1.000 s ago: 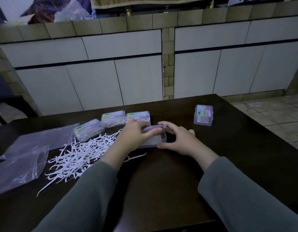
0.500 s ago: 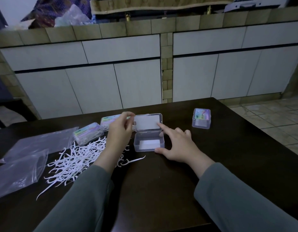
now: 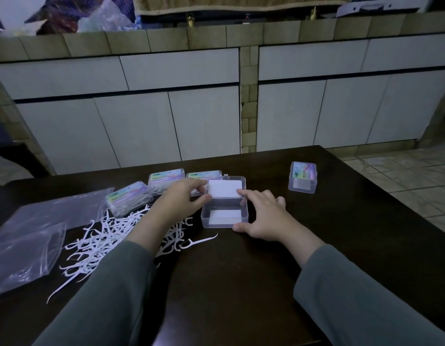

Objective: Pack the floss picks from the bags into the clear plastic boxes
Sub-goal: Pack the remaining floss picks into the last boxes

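Left hand [image 3: 184, 198]: pinches lid [image 3: 226, 187] corner, frame centre.
Right hand [image 3: 262, 216]: spread, forefinger on lid, thumb bracing box [image 3: 225, 216].
Picks [image 3: 111, 236]: loose pile, lower left.
Risk: light box may skid or lid flop shut once released.

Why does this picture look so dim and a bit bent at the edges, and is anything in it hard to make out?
Head view: the light is low and bluish, so the dark table swallows detail; the wide lens bows the cabinet lines; the open box and white floss picks stand out, while the bags are faint and the printing on the closed boxes is too blurred to read.
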`<state>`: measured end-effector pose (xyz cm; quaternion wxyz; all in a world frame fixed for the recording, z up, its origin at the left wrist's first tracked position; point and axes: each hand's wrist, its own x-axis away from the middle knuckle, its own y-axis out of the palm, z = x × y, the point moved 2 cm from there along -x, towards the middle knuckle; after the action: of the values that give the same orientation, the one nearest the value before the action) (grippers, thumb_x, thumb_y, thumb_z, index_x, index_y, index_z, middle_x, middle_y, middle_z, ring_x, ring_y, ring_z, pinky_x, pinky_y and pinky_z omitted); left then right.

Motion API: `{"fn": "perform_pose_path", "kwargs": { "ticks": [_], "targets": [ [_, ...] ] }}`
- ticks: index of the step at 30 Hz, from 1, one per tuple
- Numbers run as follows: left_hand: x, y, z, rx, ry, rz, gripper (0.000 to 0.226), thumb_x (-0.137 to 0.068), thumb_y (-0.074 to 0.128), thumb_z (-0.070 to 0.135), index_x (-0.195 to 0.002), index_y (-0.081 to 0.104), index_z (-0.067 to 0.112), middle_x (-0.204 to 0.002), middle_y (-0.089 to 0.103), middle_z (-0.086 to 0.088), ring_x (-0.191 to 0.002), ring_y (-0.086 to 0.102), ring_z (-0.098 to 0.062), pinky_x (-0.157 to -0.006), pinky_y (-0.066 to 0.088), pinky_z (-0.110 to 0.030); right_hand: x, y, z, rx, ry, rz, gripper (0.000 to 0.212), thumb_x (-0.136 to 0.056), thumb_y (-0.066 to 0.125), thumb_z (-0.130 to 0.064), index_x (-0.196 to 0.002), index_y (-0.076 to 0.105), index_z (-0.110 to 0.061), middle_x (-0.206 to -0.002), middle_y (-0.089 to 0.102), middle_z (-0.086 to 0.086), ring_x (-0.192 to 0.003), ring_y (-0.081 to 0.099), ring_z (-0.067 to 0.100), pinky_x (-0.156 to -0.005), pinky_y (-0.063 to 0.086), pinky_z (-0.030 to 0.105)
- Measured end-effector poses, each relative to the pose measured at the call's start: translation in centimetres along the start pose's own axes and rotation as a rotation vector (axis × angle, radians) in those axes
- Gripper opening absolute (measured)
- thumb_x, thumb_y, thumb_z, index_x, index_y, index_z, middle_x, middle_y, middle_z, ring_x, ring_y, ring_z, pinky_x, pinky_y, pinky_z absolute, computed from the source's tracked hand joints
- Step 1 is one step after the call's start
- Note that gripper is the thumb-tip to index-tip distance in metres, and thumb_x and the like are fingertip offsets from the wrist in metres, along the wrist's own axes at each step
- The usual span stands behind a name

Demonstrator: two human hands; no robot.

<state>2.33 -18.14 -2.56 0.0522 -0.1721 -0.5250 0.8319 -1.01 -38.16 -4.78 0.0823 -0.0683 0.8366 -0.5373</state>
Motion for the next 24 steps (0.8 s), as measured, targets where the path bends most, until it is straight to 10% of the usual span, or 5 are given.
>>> {"fn": "perform_pose_path", "kwargs": {
  "ticks": [15, 24],
  "targets": [
    [1.8, -0.8, 0.5, 0.032, -0.036, 0.074, 0.037, -0.093, 0.059, 0.035, -0.128, 0.057, 0.024, -0.117, 0.063, 0.005, -0.095, 0.056, -0.010, -0.084, 0.053, -0.034, 2.2, 0.2, -1.0, 0.096, -0.015, 0.269, 0.075, -0.083, 0.049, -0.070, -0.147, 0.028, -0.036, -0.141, 0.036, -0.002, -0.129, 0.032, 0.018, -0.105, 0.026, 0.039],
    [6.1, -4.9, -2.5, 0.064, -0.019, 0.119, 0.038, -0.089, 0.063, 0.040, -0.124, 0.061, 0.029, -0.103, 0.060, 0.014, -0.072, 0.047, 0.020, -0.061, 0.034, -0.006, 3.8, 2.6, -8.3, 0.016, -0.389, 0.378, 0.048, -0.085, 0.046, -0.058, -0.122, 0.058, -0.030, -0.108, 0.054, -0.008, -0.105, 0.044, 0.013, -0.082, 0.031, 0.033]
  ]
}}
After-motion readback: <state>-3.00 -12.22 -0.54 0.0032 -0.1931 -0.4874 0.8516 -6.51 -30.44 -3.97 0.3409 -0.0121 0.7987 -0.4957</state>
